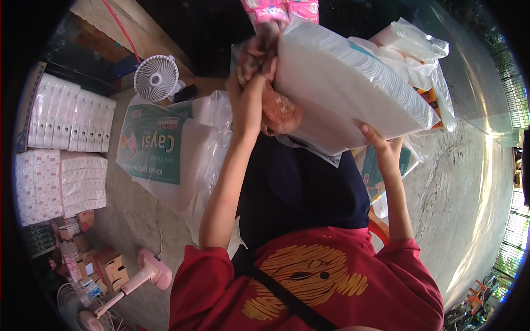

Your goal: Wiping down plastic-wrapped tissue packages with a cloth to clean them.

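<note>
A large stack of white tissue sheets (337,83) in a clear plastic bag is tilted up in front of me. My right hand (381,144) grips its lower right edge, thumb on the near face and fingers behind. Up at the stack's left end is my left hand (255,83), its fingers smeared by motion against a blurred brownish-pink patch. Just below that hand, a reddish-brown, textured bundle (281,113) lies against the stack; I cannot make out its kind. On the left lies a big clear bag (199,149) of white tissue with a green label (152,144).
Pink packs (281,11) stand at the top. More plastic-wrapped white packs (411,41) lie at the upper right. A white fan (157,78) sits beyond the left bag. Wrapped packs (61,116) are piled far left, above cardboard boxes (107,267) and a pink standing fan (149,270).
</note>
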{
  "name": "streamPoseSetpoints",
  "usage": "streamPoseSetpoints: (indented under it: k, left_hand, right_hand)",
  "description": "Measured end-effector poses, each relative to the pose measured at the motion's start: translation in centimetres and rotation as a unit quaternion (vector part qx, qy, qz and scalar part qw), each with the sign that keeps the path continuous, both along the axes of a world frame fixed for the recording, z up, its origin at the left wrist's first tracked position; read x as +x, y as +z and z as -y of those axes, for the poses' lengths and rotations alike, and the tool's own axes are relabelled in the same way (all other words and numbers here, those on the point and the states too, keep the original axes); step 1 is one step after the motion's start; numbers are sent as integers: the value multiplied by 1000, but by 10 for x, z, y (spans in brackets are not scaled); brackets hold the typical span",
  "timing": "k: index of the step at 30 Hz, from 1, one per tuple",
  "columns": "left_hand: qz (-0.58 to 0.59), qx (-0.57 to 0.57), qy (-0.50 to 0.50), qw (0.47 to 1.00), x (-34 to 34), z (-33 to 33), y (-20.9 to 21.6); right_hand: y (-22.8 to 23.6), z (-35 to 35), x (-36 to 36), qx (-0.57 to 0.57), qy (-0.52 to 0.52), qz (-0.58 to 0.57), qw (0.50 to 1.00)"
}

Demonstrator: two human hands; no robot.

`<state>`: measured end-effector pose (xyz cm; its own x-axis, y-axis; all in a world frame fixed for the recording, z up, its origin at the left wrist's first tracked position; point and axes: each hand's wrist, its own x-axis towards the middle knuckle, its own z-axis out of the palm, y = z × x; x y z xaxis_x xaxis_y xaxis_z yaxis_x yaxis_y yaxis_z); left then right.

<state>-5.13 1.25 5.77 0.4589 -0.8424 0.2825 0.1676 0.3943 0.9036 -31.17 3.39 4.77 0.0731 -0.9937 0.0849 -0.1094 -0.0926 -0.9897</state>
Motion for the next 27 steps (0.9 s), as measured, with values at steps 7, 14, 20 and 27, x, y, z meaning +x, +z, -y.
streamPoseSetpoints:
  k: [7,14,20,27]
  left_hand:
    - [118,-164,88,975,8,-36,59]
    - [554,-242,153,782,-55,-59,79]
    - [608,-155,177,758,-28,-52,79]
    - [451,-129,184,864,36,-27,70]
  right_hand:
    - [5,-14,19,-20,44,-20,999]
    - [-11,-11,35,148,230,419,866]
    - [-10,-5,42,-53,121,98,986]
    - [13,-3,54,-116,126,-62,983]
